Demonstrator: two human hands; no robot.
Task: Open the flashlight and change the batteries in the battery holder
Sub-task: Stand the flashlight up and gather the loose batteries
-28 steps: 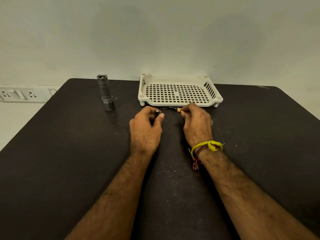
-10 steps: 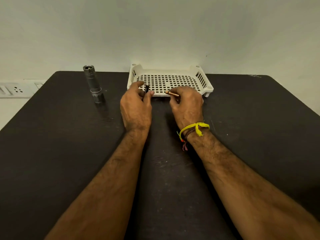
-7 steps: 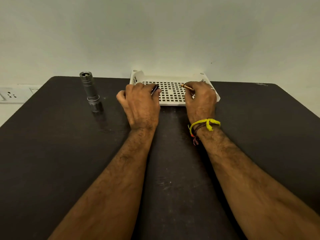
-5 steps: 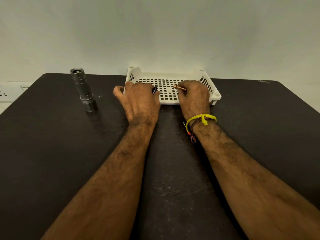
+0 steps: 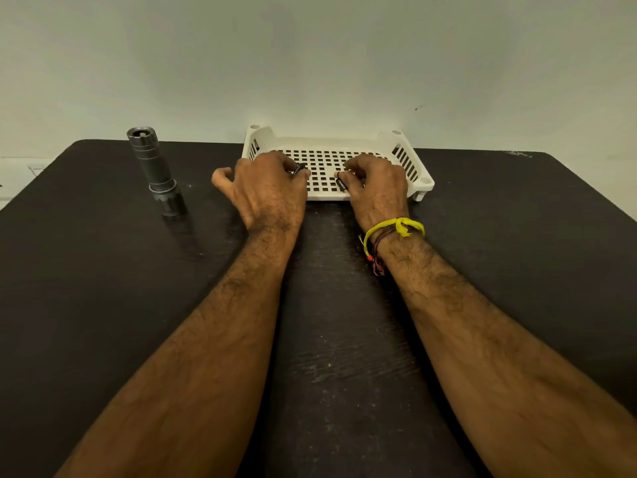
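Head view: two black batteries over white perforated tray (image 5: 406, 160), one (image 5: 299, 168) pinched in left hand (image 5: 265, 191), other (image 5: 341, 184) pinched in right hand (image 5: 377, 188). Left of tray, well apart, grey flashlight body (image 5: 155, 170) upright on dark table (image 5: 103, 288), open end up.

flashlight (image 5: 155, 170): grey metal, upright, head down | two black batteries (image 5: 341, 184): over tray, pinched
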